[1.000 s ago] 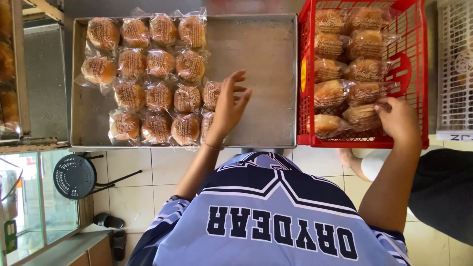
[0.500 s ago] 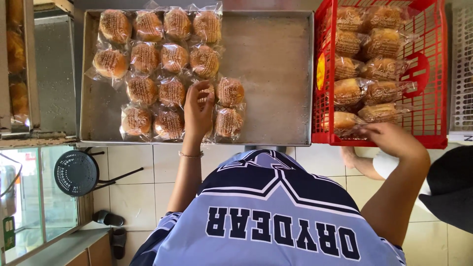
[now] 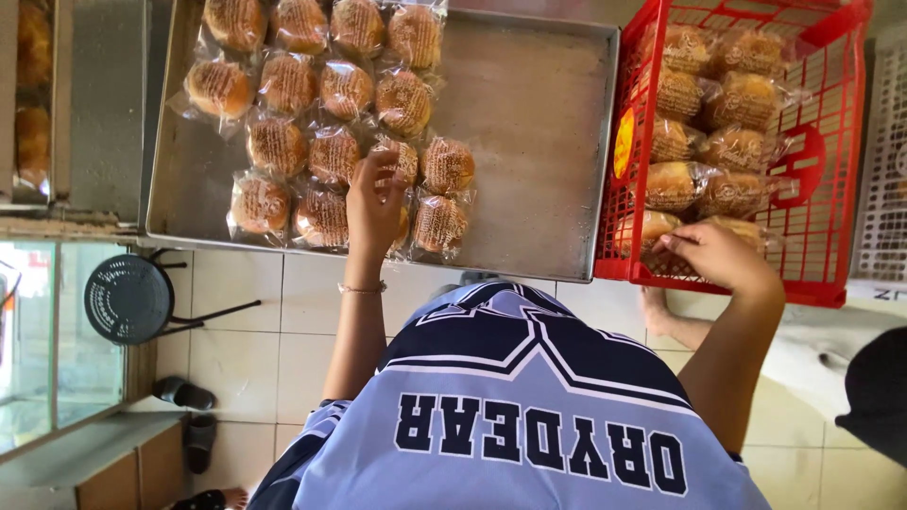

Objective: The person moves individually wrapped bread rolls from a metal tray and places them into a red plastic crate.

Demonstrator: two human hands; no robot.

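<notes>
Left of the red basket, the left hand lies loosely open on a wrapped bun in the steel tray, while the right hand pinches a wrapped pastry at the basket's near corner.

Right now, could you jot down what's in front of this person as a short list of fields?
Left hand: resting on wrapped buns on the metal tray
Right hand: gripping a wrapped bun at the red crate's near edge
Tray contents: buns in rows, left part only
Crate contents: more wrapped buns
Below: tiled floor, black stool
</notes>
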